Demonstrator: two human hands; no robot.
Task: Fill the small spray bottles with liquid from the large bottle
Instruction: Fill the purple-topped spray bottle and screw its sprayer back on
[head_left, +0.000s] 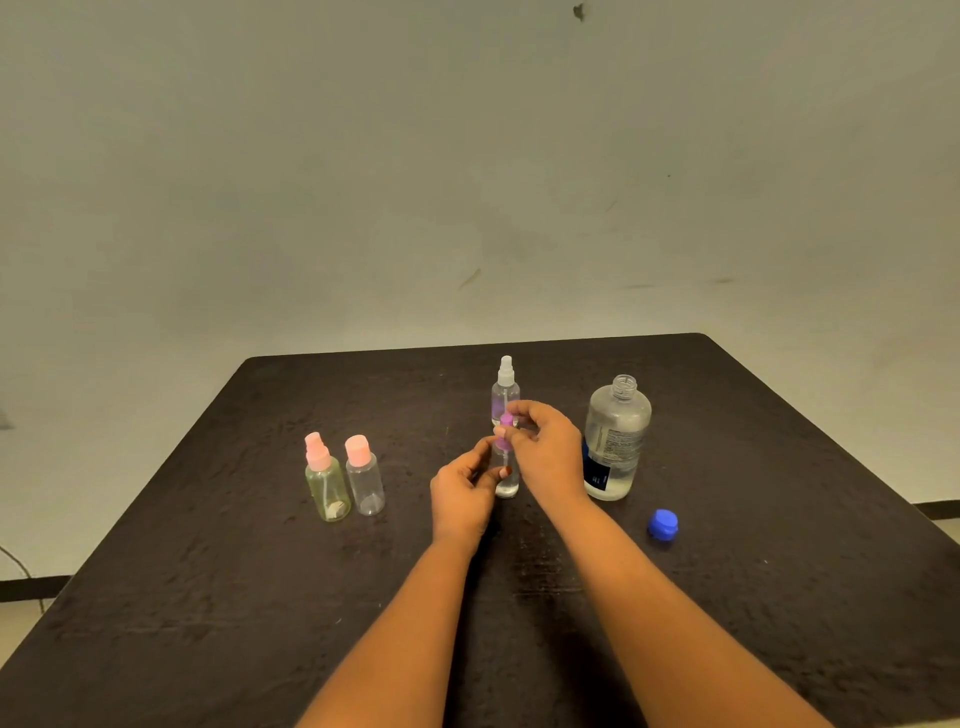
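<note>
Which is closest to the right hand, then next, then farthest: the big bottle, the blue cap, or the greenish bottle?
From the right hand, pinching the purple top of the small bottle the left hand holds:
1. Big bottle, just to its right.
2. Blue cap, right and nearer the person.
3. Greenish bottle, far on the left.

Blue cap (663, 525); purple sprayer (505, 422); dark table (260, 571).
</note>
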